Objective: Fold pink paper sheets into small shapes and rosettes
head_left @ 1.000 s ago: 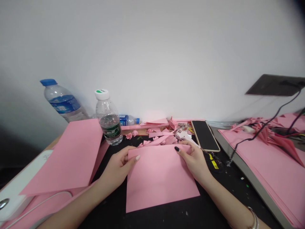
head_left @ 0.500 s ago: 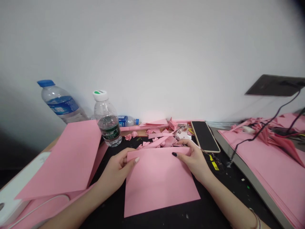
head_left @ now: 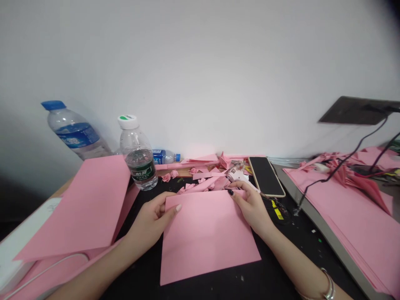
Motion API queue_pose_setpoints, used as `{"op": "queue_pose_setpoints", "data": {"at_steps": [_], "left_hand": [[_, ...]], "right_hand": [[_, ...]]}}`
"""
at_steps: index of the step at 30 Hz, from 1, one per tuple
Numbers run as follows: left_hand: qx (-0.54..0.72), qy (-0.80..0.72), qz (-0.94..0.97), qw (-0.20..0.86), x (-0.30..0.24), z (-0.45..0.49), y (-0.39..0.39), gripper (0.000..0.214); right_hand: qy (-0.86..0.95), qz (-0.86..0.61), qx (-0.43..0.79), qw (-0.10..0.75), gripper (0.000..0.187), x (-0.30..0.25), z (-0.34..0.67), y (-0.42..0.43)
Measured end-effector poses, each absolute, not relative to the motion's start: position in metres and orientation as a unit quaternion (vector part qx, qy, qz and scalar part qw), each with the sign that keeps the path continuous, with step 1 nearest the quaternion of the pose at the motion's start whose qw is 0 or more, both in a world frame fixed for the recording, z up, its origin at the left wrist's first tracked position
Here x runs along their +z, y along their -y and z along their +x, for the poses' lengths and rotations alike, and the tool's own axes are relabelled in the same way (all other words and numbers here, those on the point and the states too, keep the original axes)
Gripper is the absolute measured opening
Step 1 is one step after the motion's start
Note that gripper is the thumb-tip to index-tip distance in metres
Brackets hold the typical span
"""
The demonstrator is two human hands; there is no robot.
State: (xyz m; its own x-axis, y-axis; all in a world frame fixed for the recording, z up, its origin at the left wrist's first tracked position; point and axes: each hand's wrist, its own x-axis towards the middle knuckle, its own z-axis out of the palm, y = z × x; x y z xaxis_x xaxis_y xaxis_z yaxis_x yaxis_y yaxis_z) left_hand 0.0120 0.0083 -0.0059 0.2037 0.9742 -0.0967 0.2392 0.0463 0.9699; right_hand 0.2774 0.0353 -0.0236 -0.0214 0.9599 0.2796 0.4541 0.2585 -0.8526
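A pink paper sheet lies flat on a black mat near the middle of the table, its far edge running side to side between the two hands. The left hand is curled and pinches the far left corner between the thumb and the fingers, which are closed on the paper. The right hand is closed in the same way on the far right corner, its dark-painted fingernails showing at the edge. The two hands are well apart and equally close to the sheet.

Just past the far edge lie pink paper scraps, and beyond the right hand is a white glue gun, partly hidden among them. A black phone with a gold rim lies near the far edge of the table. The left hand is nearest a clear water bottle with a white cap and a green label; its small characters look like 怡宝, though I cannot be sure. Behind it, a blue-capped bottle leans against the wall. A large folded pink sheet lies at the left, and a pink stack sits on a gray board at the right.
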Motion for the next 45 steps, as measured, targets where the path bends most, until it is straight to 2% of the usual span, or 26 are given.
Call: {"op": "queue_pose_setpoints", "data": {"at_steps": [5,12,16,19,23,26,30,32,36,38,43,45], "left_hand": [[0.387,-0.518,0.563,0.515,-0.002,0.013,-0.007,0.035],[0.428,-0.501,0.511,0.553,-0.004,0.012,-0.006,0.037],[0.462,-0.493,0.471,0.567,-0.009,0.011,-0.007,0.04],[0.456,-0.481,0.459,0.592,-0.008,0.01,-0.009,0.036],[0.341,-0.431,0.513,0.66,0.001,0.007,-0.011,0.028],[0.246,-0.375,0.526,0.723,0.005,0.01,-0.01,0.032],[0.231,-0.379,0.525,0.726,0.0,0.021,-0.006,0.03],[0.264,-0.382,0.522,0.716,-0.006,0.028,-0.004,0.026],[0.335,-0.393,0.49,0.702,-0.016,0.037,-0.004,0.031],[0.368,-0.39,0.493,0.685,-0.019,0.04,-0.004,0.032],[0.404,-0.385,0.489,0.67,-0.019,0.043,0.001,0.032],[0.429,-0.383,0.471,0.669,-0.018,0.042,0.002,0.032]], "right_hand": [[0.635,-0.521,0.301,0.485,0.026,-0.029,0.287,-0.041],[0.464,-0.511,0.476,0.545,0.039,-0.021,0.289,-0.042],[0.444,-0.49,0.58,0.476,0.031,-0.01,0.287,-0.036],[0.468,-0.467,0.609,0.438,0.027,-0.005,0.291,-0.034],[0.489,-0.477,0.597,0.42,0.03,0.003,0.301,-0.036],[0.558,-0.47,0.593,0.341,0.024,0.009,0.301,-0.04],[0.694,-0.429,0.535,0.219,0.021,0.012,0.277,-0.044],[0.751,-0.427,0.46,0.204,0.018,0.011,0.262,-0.046],[0.804,-0.469,0.174,0.321,0.022,0.008,0.242,-0.041],[0.808,-0.469,0.066,0.352,0.016,0.007,0.236,-0.034],[0.845,-0.454,0.077,0.271,0.014,0.005,0.224,-0.016],[0.849,-0.448,0.073,0.271,0.014,0.006,0.222,-0.013]]}}
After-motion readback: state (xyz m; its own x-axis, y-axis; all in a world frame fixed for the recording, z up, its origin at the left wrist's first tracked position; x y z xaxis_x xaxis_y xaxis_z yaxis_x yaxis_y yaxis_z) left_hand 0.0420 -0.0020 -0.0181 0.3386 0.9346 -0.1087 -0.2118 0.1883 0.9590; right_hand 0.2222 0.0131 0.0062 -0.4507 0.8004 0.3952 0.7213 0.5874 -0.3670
